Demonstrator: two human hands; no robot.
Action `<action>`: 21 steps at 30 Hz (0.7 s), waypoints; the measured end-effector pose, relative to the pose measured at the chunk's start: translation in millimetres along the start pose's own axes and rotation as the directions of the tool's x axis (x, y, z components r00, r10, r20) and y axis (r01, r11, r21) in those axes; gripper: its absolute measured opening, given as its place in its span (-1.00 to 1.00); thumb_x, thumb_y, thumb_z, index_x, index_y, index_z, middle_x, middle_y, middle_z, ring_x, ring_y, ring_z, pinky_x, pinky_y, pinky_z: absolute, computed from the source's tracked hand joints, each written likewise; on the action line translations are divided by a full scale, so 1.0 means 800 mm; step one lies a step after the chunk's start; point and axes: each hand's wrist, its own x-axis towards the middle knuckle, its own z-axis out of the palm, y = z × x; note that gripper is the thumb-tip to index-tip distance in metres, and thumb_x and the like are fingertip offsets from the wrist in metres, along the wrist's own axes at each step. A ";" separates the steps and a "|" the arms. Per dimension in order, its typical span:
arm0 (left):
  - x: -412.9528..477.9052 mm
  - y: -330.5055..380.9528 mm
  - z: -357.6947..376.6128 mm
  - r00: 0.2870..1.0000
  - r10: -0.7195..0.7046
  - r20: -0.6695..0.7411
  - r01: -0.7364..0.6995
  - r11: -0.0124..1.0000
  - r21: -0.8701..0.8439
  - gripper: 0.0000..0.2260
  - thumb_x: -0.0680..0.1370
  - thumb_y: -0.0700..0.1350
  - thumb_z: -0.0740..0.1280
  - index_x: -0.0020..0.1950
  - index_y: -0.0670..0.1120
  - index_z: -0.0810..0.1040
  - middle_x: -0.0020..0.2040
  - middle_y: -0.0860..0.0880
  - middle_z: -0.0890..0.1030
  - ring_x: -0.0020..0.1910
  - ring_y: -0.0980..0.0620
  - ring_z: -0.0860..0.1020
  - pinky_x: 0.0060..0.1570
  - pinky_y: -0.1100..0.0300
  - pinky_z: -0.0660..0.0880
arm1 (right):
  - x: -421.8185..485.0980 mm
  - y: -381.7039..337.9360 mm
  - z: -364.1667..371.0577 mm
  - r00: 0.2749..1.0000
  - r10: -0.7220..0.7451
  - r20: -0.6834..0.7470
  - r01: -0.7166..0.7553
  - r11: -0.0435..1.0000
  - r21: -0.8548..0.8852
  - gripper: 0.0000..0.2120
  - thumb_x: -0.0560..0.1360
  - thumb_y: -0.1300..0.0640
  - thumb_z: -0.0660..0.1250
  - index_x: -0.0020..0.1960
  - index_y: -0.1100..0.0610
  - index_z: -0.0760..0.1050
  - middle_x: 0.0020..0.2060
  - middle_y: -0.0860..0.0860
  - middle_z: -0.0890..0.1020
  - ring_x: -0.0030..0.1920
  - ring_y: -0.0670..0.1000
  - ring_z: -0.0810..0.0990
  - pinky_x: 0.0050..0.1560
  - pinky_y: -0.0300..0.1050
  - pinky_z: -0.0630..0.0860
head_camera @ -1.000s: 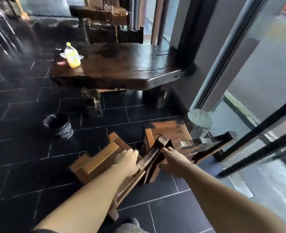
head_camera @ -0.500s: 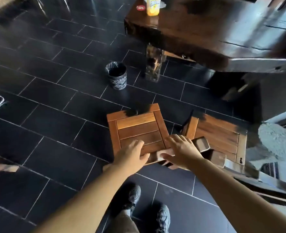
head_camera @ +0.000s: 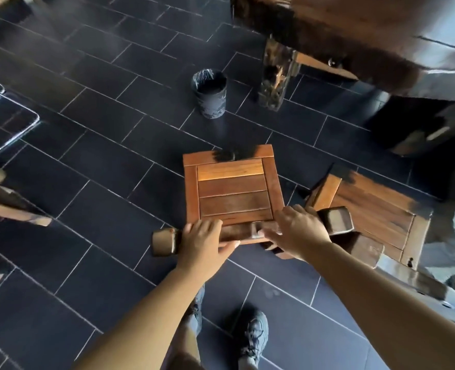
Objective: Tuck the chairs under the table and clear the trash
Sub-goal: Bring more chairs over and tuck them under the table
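Both hands are on the top rail of the chair's back. The left hand (head_camera: 203,243) curls its fingers over the rail towards its left end, thumb stretched out along the near side. The right hand (head_camera: 297,233) hooks spread fingers over the right part (that side is slightly blurred). Neither hand holds anything else.

Just beyond the knuckles lies the slatted seat of the chair (head_camera: 234,193), pointing towards the table (head_camera: 354,30), which is well ahead and off to the right. Just right of the right hand sits the second chair (head_camera: 376,212), its dark back rail close against this one's corner; whether they touch, I cannot tell.

That looks like the first risk: on a straight push the two frames could catch and drag each other. Ahead of the grip the table leg (head_camera: 274,76) stands roughly in line, with the bin (head_camera: 210,94) just left of it. A push drifting left could tip the bin, and one running true could jam the seat on the leg. Below the grip, a shoe (head_camera: 253,335) sits near enough to foul the chair's rear legs.
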 end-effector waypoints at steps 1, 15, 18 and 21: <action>0.000 -0.003 0.004 1.000 0.018 -0.022 -0.017 1.000 0.015 -0.52 0.47 0.34 0.25 0.03 -0.07 0.53 -0.06 -0.04 0.62 -0.06 -0.12 0.55 -0.04 -0.03 0.41 | 0.001 0.000 0.002 1.000 -0.012 -0.015 0.012 1.000 -0.002 -0.27 0.39 -0.47 -0.13 0.13 0.02 0.50 0.07 -0.01 0.61 0.17 0.08 0.51 0.26 0.08 0.36; 0.010 -0.013 0.029 0.974 0.078 -0.210 -0.061 0.994 0.089 -0.49 0.48 0.40 0.20 -0.12 -0.06 0.48 -0.20 -0.02 0.55 -0.16 -0.12 0.51 -0.17 -0.02 0.39 | -0.006 -0.002 0.016 0.984 -0.031 -0.178 0.016 0.996 -0.085 -0.24 0.42 -0.52 0.02 -0.09 0.18 0.54 -0.19 0.13 0.61 -0.10 0.23 0.57 0.07 0.13 0.47; 0.012 -0.014 0.031 0.971 0.082 -0.223 -0.064 0.994 0.090 -0.45 0.50 0.44 0.13 -0.14 -0.06 0.48 -0.22 -0.02 0.53 -0.19 -0.12 0.51 -0.18 -0.02 0.39 | -0.005 -0.004 0.016 0.986 -0.011 -0.165 0.000 0.998 -0.066 -0.25 0.39 -0.53 0.08 -0.10 0.17 0.53 -0.18 0.10 0.61 -0.07 0.20 0.57 0.11 0.12 0.47; 0.014 -0.014 0.029 0.971 0.082 -0.226 -0.060 0.993 0.100 -0.46 0.48 0.45 0.18 -0.16 -0.05 0.48 -0.24 0.00 0.52 -0.20 -0.10 0.50 -0.18 -0.01 0.36 | -0.005 -0.006 0.015 0.988 0.006 -0.154 -0.015 0.998 -0.055 -0.26 0.37 -0.53 0.09 -0.10 0.16 0.54 -0.18 0.09 0.62 -0.07 0.19 0.58 0.12 0.10 0.46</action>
